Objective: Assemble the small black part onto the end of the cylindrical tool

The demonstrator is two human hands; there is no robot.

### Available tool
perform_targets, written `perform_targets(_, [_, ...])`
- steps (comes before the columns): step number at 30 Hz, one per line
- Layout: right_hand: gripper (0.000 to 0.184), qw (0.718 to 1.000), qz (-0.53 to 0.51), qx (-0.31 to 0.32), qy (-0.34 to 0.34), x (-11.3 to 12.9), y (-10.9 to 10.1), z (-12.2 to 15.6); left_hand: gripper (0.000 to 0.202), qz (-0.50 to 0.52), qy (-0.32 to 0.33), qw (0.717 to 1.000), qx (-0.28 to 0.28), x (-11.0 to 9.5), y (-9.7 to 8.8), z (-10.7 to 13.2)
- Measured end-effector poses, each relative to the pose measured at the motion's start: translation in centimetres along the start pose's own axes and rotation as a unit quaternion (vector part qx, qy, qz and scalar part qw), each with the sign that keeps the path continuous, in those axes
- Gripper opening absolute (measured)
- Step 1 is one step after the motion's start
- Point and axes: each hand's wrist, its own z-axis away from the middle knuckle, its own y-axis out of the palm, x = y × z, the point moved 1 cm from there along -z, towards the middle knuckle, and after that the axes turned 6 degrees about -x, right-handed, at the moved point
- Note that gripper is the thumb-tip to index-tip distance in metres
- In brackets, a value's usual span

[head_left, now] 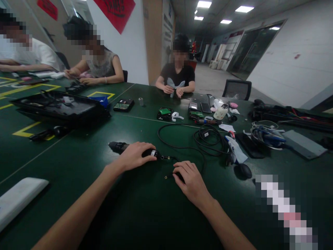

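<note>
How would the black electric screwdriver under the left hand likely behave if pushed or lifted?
The black electric screwdriver would probably roll if nudged, given its rounded body lying sideways. Its hard-looking casing should stay stiff. The left hand over it likely steadies it.

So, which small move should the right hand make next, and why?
Perhaps the right hand could bring the small gold-coloured tip slightly closer to the black tool: the left hand is wrapped over that tool, while the tip pokes out beside the right hand's fingers, apart from the tool.
</note>
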Motion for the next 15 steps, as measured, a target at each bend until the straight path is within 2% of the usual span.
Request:
perform_targets(3, [0.01,1.0,0.001,-0.002,0.023,-0.2,0.1,0.2,0.043,-0.019,0.041,0.999,-0.023,-3.0,1.7,0.1])
perform_targets(6, [0.011,0.998,0.001,-0.025,0.055,-0.6,0.3,0.6,0.041,-0.054,0.071,0.994,-0.069,-5.0,3.0,0.3])
perform_targets(10, [0.011,0.995,-0.025,-0.049,0.086,-0.7,0.4,0.9,0.038,-0.113,0.11,0.982,-0.101,-6.2,3.7,0.3])
perform_targets(15, [0.012,0.993,-0.057,-0.034,0.095,-0.3,0.2,0.8,0.036,-0.139,0.133,0.978,-0.08,-7.2,4.6,0.2])
